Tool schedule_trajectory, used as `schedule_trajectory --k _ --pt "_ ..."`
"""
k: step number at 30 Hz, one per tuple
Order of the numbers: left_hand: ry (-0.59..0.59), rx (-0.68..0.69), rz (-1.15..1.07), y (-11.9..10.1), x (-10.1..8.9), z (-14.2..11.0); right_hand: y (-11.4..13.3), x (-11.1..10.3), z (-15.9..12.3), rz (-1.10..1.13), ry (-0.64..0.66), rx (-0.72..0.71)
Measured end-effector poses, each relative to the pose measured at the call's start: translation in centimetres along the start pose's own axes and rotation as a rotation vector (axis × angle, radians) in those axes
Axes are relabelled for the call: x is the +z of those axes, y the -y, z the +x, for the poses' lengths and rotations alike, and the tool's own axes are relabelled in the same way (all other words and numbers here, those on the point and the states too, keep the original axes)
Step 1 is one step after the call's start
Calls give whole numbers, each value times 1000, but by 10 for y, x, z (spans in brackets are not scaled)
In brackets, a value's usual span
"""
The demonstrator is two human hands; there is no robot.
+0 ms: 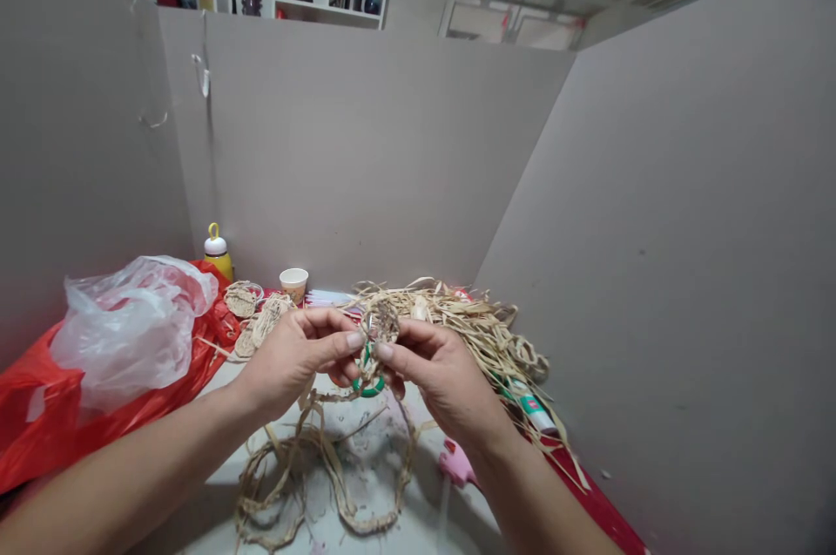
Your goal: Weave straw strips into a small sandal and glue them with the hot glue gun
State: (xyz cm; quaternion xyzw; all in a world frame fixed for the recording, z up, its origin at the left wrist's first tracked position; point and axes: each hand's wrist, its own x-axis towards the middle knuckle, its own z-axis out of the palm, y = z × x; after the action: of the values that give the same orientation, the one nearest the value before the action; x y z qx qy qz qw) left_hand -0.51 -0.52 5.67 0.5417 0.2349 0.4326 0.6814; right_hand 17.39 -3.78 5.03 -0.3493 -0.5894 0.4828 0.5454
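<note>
Between the fingertips of both hands is a small coiled piece of braided straw (384, 322). My left hand (293, 359) pinches its left side between thumb and fingers. My right hand (448, 368) grips its right side, thumb towards me. A long straw braid (369, 527) lies in loose loops on the table below; its link to the held piece is partly hidden by the fingers. Green-handled scissors (371, 391) show just behind and below the fingertips, mostly covered by the straw and fingers.
Loose dry straw (470, 320) is heaped at the back right, beside a white and green tube (534, 409). A pink object (457, 463) lies by my right forearm. Plastic bags (131, 337), coiled straw pieces (267, 320), a paper cup (294, 283) and a yellow bottle (219, 254) stand left. Grey partitions (366, 145) enclose the table.
</note>
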Motion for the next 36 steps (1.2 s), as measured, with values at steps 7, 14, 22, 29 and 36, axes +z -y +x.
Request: schedule_trajectory --k 7,14,22,29,36 --pt "-3 -5 -10 4 1 1 9 4 -4 -86 -10 -14" --pt "29 29 -12 3 1 0 12 8 -9 -98 4 6" --pt "33 62 -12 5 2 0 13 11 -13 -229 11 -7" --pt "127 -68 7 -7 0 -3 7 11 -14 -427 45 -50" --pt "84 14 124 -5 -1 -1 9 11 -16 -467 154 -61"
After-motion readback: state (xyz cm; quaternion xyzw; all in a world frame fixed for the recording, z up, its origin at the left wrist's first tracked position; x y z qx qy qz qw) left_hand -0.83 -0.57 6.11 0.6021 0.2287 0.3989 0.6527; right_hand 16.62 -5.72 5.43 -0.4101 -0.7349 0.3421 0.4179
